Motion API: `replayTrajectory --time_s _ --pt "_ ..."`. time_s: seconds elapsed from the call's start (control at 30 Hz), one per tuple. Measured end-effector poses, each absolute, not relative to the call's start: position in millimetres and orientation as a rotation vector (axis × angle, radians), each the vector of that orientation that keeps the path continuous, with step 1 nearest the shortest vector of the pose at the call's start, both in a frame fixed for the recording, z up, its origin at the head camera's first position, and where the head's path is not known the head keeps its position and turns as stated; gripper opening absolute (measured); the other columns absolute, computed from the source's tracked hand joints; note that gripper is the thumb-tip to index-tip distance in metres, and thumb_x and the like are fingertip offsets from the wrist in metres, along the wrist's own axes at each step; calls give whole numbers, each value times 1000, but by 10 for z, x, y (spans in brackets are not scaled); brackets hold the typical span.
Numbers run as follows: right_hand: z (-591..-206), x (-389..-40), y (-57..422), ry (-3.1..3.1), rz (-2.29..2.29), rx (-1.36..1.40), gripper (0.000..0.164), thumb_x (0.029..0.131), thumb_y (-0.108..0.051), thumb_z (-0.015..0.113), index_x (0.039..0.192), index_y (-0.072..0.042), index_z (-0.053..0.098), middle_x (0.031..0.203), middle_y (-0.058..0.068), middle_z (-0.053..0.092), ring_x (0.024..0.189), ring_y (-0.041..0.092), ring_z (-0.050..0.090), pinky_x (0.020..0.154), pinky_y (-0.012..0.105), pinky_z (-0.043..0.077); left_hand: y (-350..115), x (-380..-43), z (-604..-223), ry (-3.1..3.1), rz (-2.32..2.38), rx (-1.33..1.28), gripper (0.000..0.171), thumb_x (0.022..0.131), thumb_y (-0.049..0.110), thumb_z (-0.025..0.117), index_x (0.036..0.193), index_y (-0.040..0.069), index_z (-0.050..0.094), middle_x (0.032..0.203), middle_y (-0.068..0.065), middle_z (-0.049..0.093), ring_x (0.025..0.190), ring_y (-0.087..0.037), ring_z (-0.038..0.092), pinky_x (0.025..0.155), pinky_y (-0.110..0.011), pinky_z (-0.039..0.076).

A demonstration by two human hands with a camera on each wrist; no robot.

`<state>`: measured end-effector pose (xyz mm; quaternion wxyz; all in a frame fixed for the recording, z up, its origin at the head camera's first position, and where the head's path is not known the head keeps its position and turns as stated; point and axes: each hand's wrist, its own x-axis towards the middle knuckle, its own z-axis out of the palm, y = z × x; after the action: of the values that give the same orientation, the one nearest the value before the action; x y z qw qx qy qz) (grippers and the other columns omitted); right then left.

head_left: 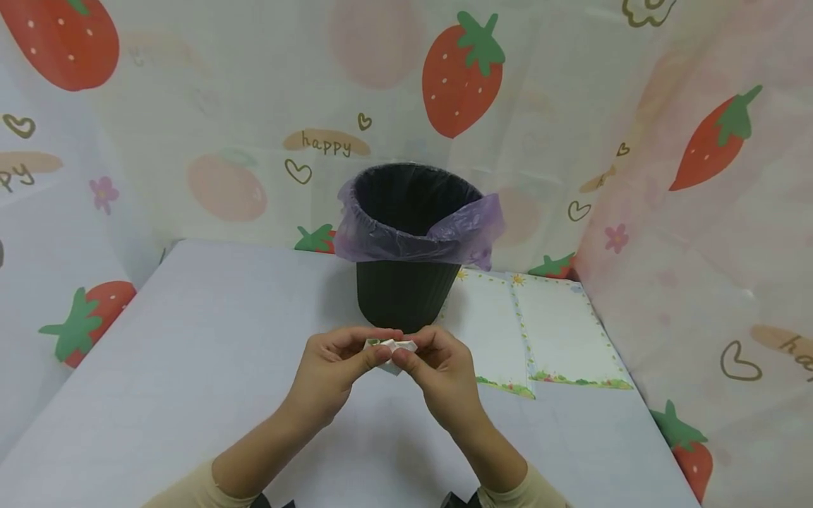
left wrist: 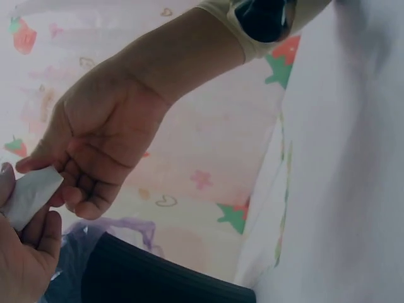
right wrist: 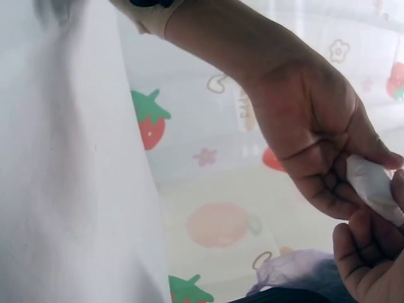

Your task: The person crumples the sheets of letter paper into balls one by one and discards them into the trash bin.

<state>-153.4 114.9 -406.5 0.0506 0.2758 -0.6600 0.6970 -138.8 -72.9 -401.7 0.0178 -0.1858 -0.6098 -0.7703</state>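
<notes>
A small folded piece of white paper (head_left: pixel 390 367) with a bit of green print is between my two hands, in front of the bin. My left hand (head_left: pixel 326 372) pinches its left end between thumb and fingers. My right hand (head_left: pixel 446 374) pinches the right end the same way, and both thumbs lie on top. In the left wrist view the paper (left wrist: pixel 33 197) spans from one hand to the other. The right wrist view shows the paper (right wrist: pixel 374 188) as a narrow, creased white strip. The fingers hide part of it.
Behind my hands stands a dark bin (head_left: pixel 403 293) lined with a purple plastic bag (head_left: pixel 466 233). Two white sheets with decorated borders, a left sheet (head_left: pixel 485 331) and a right sheet (head_left: pixel 565 328), lie right of it. Strawberry-printed sheeting (head_left: pixel 254 92) surrounds the white table (head_left: pixel 190 381).
</notes>
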Motion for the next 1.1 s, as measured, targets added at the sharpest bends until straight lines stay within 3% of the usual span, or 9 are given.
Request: replayTrajectory --time_s 0.27,0.43,0.6,0.87,1.1 --pt "-4053 -1584 1184 -1965 2188 718 20 92 -6 74 101 9 64 97 3 71 86 13 67 78 24 59 -721 -1368 -4040 -2054 -1971 -642 36 89 15 81 125 19 75 120 1 74 108 -19 68 93 -31 59" --pt "-4017 -1548 1197 -2056 2119 694 23 90 -5 77 110 2 68 100 6 71 87 15 66 79 25 60 -745 -1352 -4045 -2046 -1928 -583 34 86 13 82 120 14 77 110 1 76 98 -20 70 89 -30 60" --pt "-3976 -1518 1189 -2157 1980 750 33 87 -8 81 117 -5 68 105 8 70 90 17 67 79 26 61 -774 -1381 -4015 -1994 -2034 -546 24 86 7 81 110 8 79 106 -6 77 103 -20 73 90 -32 60" --pt "-3990 -1523 1158 -1991 2333 707 29 88 0 78 109 8 62 103 6 71 93 16 67 85 28 60 -764 -1397 -4032 -1963 -2063 -607 21 86 4 81 107 7 79 103 -8 76 99 -22 70 87 -33 61" --pt "-4023 -1595 1177 -1969 2367 703 29 88 0 78 112 5 63 104 4 70 93 15 66 86 28 60 -785 -1431 -4049 -1979 -2140 -597 30 89 6 78 119 10 77 108 -9 75 98 -23 72 89 -33 61"
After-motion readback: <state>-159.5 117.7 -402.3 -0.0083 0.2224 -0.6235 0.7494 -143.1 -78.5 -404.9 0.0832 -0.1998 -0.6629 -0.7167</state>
